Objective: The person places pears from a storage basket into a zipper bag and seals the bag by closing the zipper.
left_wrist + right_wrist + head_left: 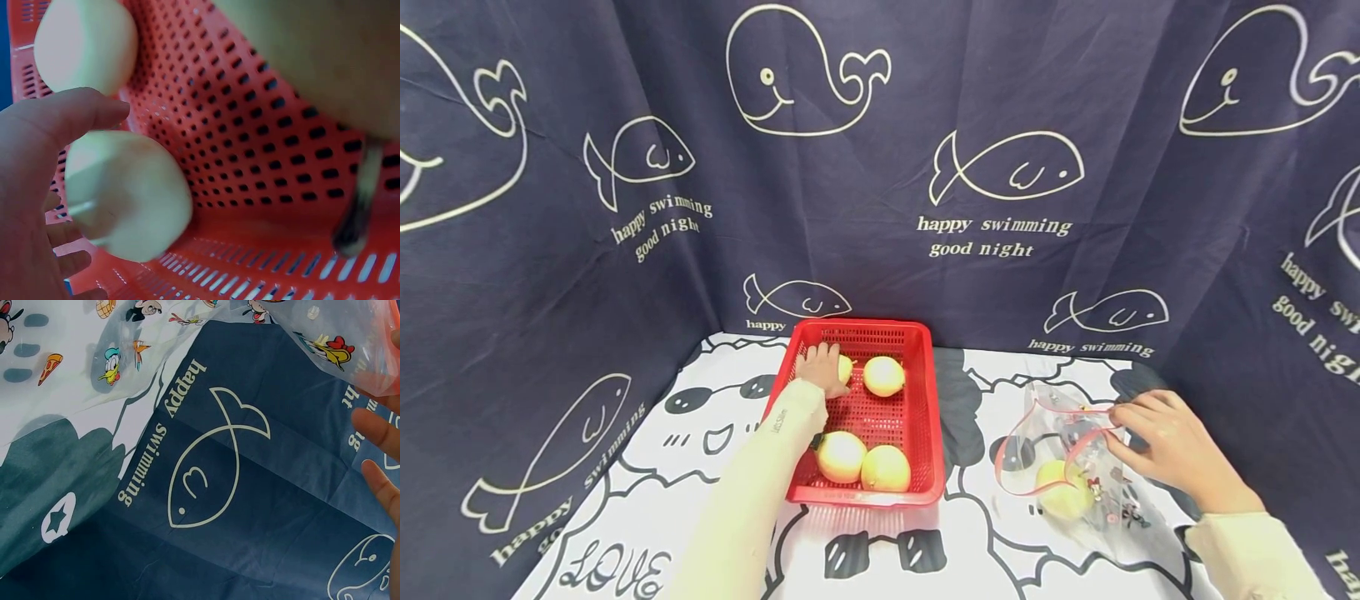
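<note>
My left hand (822, 369) reaches into the red plastic basket (931, 417), beside the far-left pale yellow pear (845, 369), which it partly hides. In the left wrist view, the thumb stretches along the upper side of that pear (128, 197) and the fingertips show at its left. Another pear (883, 377) lies just to the right, and two more pears (841, 457) sit at the near end. On the right, my right hand (1157, 433) pinches the pink-red rim of a clear plastic bag (1120, 492) printed with cartoon figures. Inside the bag lies one pear (1065, 489).
A white cloth (700, 467) with black sheep drawings covers the table. Dark blue curtains (880, 275) with whale and fish outlines close off the back and both sides. The basket's far rim (865, 322) stands near the back curtain.
</note>
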### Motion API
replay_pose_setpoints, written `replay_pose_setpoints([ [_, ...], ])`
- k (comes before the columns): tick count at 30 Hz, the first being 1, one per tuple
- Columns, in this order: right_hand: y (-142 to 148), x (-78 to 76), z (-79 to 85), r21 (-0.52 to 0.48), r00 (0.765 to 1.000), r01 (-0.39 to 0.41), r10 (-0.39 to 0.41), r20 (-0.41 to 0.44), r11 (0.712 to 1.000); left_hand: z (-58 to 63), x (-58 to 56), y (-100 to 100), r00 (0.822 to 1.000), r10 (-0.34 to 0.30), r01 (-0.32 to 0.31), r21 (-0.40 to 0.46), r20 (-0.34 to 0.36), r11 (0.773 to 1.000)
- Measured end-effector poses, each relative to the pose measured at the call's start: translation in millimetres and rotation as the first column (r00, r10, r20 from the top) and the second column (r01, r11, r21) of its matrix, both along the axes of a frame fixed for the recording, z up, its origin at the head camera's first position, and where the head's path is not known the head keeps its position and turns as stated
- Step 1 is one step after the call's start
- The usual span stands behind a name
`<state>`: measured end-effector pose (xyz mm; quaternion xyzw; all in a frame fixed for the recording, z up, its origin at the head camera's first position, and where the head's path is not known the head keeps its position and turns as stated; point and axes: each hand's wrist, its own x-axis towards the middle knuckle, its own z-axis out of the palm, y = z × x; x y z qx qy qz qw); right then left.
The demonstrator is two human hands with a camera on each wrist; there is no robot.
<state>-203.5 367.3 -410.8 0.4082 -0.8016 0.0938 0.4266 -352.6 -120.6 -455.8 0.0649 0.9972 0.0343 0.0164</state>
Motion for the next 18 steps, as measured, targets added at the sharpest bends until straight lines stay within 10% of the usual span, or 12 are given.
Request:
replay_pose_setpoints([
  [18, 0, -2.2, -2.4, -0.006, 1.0, -0.009, 0.009, -0.007, 1.0, -11.7, -6.1, -6, 0.996, -0.089, 0.09, -0.023, 0.03, 0.996],
])
